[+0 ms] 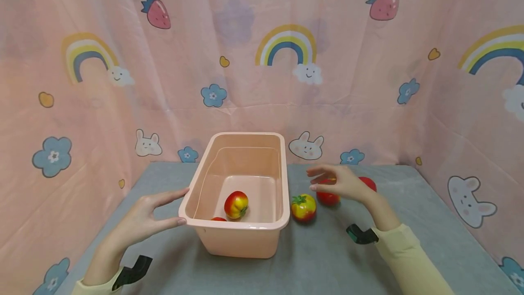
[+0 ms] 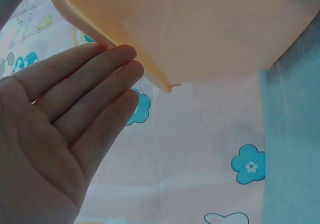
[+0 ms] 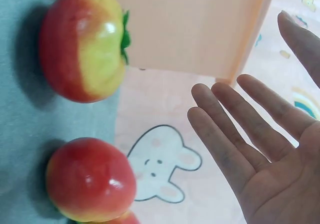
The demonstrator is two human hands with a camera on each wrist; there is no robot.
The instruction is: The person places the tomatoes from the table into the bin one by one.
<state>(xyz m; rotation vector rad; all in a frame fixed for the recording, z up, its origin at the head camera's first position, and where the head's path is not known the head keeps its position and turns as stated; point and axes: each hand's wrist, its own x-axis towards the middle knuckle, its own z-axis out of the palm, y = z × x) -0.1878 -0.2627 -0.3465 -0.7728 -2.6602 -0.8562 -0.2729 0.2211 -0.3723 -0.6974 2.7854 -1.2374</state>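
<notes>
On the left, the left hand (image 1: 141, 217), fingers straight and grasping nothing visible, touches the rim of the bin (image 1: 241, 241) at its near left corner; the bin's long axis runs toward the back edge of the tabletop (image 1: 417, 204). Inside lie a red-and-yellow fruit (image 1: 236, 205) and a partly hidden red piece (image 1: 219, 219). Just beside the bin's right wall sits a leafy-topped fruit (image 1: 304, 208), round with no clear long axis, its leaves upward. It lies leftward and nearer the front than the right hand (image 1: 343, 183), clearly the nearer of the hands, which hangs empty and relaxed above a red fruit (image 1: 327, 199), apart from it; another red fruit (image 1: 369, 183) shows behind, toward the tabletop's back right corner
</notes>
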